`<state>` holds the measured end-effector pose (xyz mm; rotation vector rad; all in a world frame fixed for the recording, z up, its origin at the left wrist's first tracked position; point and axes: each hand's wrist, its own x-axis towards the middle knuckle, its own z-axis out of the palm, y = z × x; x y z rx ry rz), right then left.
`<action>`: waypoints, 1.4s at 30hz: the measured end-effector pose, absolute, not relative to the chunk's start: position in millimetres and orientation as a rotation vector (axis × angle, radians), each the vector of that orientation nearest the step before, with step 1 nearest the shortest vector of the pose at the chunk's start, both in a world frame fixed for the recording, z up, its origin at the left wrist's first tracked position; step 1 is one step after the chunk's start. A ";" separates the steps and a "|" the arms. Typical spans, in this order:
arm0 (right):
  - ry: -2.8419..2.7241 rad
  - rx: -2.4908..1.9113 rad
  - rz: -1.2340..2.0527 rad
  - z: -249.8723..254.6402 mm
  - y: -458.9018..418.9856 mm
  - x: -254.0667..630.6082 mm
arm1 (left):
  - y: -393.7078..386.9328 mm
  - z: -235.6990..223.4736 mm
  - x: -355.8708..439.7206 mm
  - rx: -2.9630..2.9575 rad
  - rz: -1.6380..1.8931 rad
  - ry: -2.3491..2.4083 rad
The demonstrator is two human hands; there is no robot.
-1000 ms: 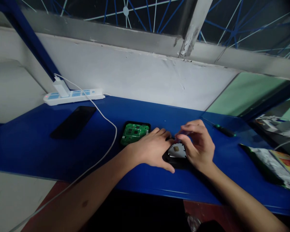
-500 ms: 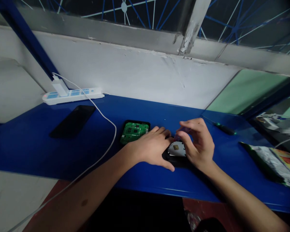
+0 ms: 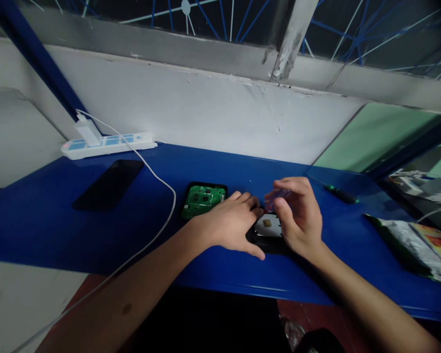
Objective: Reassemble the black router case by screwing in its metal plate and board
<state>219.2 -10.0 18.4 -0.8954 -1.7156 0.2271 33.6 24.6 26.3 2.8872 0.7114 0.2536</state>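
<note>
A black plastic case (image 3: 266, 245) with a silvery metal plate (image 3: 260, 227) inside lies on the blue table between my hands. On its left edge rests my left hand (image 3: 235, 220), fingers spread and thumb stretched along the near side. My right hand (image 3: 301, 215) curls above the right part of the case, closed around the translucent purplish handle of a screwdriver (image 3: 277, 198). Its tip is hidden behind my fingers. Just left of my left hand, a green circuit board (image 3: 202, 200) sits in another black shell.
A black phone (image 3: 110, 184) and a white power strip (image 3: 113, 142) are at the left. A white cable (image 3: 161, 230) runs across the table beside my left forearm. To the right lie a green-and-black screwdriver (image 3: 340, 193) and a shiny foil packet (image 3: 407, 245).
My right hand has turned slightly, and more of the purplish handle shows. My left hand stays on the case. The whole view has shifted a little.
</note>
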 end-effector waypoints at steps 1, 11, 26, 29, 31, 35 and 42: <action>-1.721 -0.899 0.205 18.4 -9.6 219.5 | 24.7 25.9 33.7 2.890 0.258 0.714; -1.735 -0.818 0.041 27.2 -10.7 218.7 | 25.4 24.4 33.7 2.910 0.285 0.698; -1.709 -0.918 0.130 19.7 -10.6 219.4 | 23.6 26.1 33.8 2.900 0.267 0.715; -1.676 -0.940 0.196 22.8 -13.5 217.3 | 24.2 25.8 33.4 2.897 0.271 0.708; -1.669 -0.930 0.266 23.8 -14.8 216.3 | 24.5 25.9 33.0 2.888 0.273 0.708; -1.683 -0.871 0.310 23.0 -13.4 216.3 | 24.7 26.7 32.9 2.890 0.267 0.708; -1.704 -0.919 0.167 20.5 -8.6 220.8 | 24.5 25.1 34.3 2.897 0.271 0.715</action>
